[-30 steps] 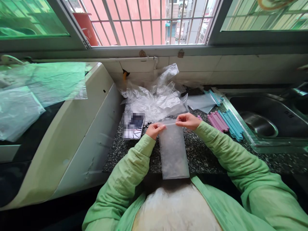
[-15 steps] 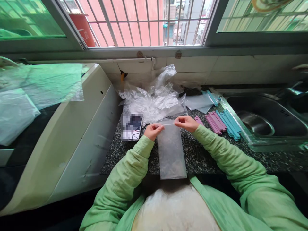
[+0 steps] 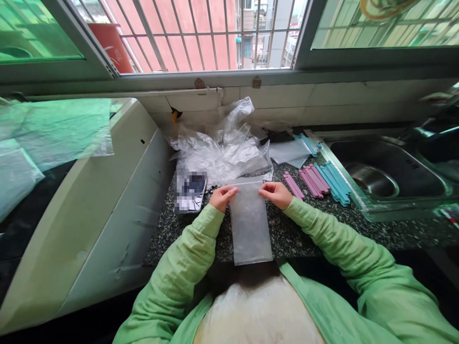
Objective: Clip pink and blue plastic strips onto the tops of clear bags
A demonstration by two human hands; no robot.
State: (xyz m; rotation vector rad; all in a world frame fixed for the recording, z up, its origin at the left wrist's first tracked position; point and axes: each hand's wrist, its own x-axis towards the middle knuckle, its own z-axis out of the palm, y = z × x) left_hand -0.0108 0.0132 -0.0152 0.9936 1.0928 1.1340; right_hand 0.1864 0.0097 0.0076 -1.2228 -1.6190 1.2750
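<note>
A frosted zip-lock bag (image 3: 250, 224) hangs between my hands at the counter's front edge, its zip end away from me. My left hand (image 3: 223, 197) pinches its left side near the top. At the upper right side, my right hand (image 3: 276, 193) pinches it between thumb and fingers. The bag looks flat, and I make out nothing inside it. Just right of my right hand lie pink bag sealing clips (image 3: 314, 180) and blue clips (image 3: 333, 182), several of each, side by side on the counter.
Crumpled clear plastic (image 3: 225, 153) is heaped at the back, with a phone-like device (image 3: 190, 191) before it. More frosted bags (image 3: 289, 152) lie behind the clips. A steel sink (image 3: 390, 167) stands right, a pale appliance (image 3: 118, 205) left. Speckled counter (image 3: 290, 234) runs along the front.
My right hand has slid from the bag's top edge down to its right side, uncovering the upper right corner. The whole view has shifted slightly, showing more of the nearest pink clips.
</note>
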